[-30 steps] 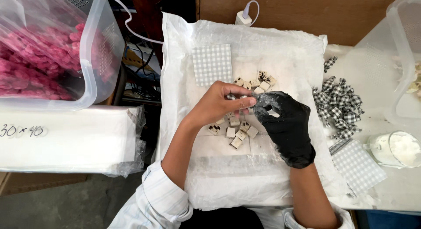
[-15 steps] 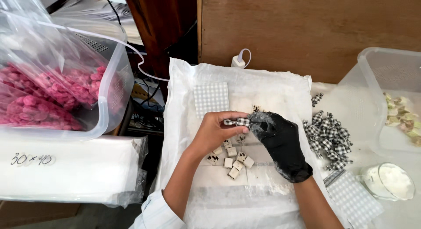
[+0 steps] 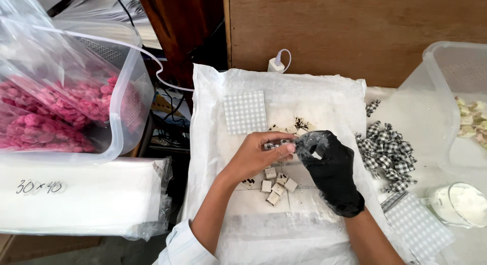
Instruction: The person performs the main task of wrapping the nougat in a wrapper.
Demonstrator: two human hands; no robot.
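On the plastic-covered table (image 3: 324,100), both hands' fingers (image 3: 284,149) pinch one checked wrapper (image 3: 276,145) above loose cubes (image 3: 276,186).

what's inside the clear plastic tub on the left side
The clear tub holds a clear plastic bag packed with small pink pieces. What lies under the pink heap at the tub's bottom is covered, and the tub's left part runs out of view.

Cluttered workbench sitting against a brown wooden board
A plywood panel (image 3: 355,31) is standing at twelve o'clock, a dark wooden post (image 3: 182,31) is rising at eleven, daylight is falling evenly, and a strip of grey floor (image 3: 101,252) is showing at seven o'clock
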